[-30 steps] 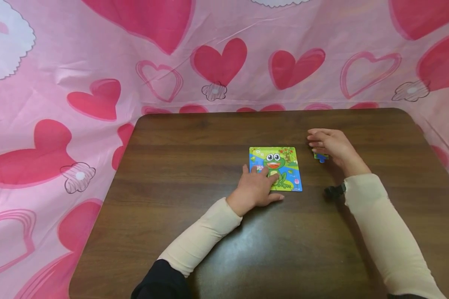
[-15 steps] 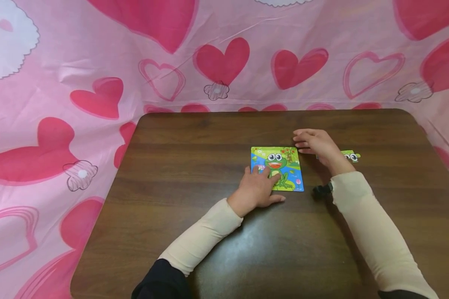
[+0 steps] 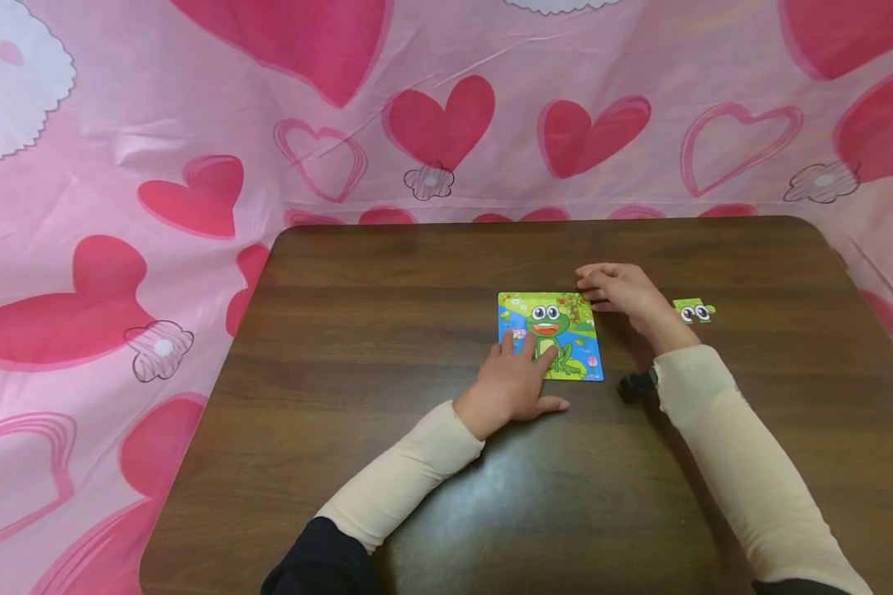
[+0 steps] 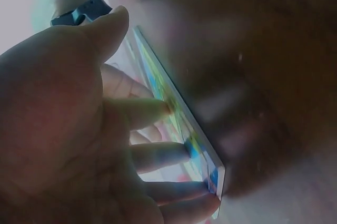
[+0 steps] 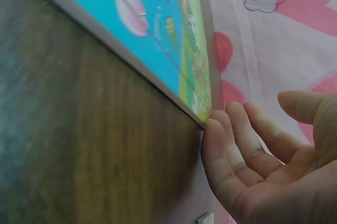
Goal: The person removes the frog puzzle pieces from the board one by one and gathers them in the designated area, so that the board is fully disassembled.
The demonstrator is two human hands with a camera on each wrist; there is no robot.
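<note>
A square frog puzzle [image 3: 573,322], with a green frog on a blue and green scene, lies flat on the wooden table. My left hand [image 3: 509,376] rests on its lower left part with fingers spread; in the left wrist view the fingertips [image 4: 158,155] touch its face. At the puzzle's far right corner is my right hand [image 3: 625,297]. The right wrist view shows its fingertips [image 5: 213,129] right at that corner, the thumb held apart and nothing in the palm. The near right edge of the puzzle shows thin and pale there.
To the right of my right hand lies a loose puzzle piece [image 3: 694,311] with two cartoon eyes. The brown table [image 3: 387,330] has rounded far corners. Pink cloth with red hearts [image 3: 439,124] hangs behind and to the left. A dark wrist camera [image 3: 636,385] sits below my right wrist.
My right hand has moved left, from over loose pieces to the puzzle's far right corner, uncovering the eyed piece. A blue-tabbed piece seen earlier is now hidden. My left hand stays on the puzzle.
</note>
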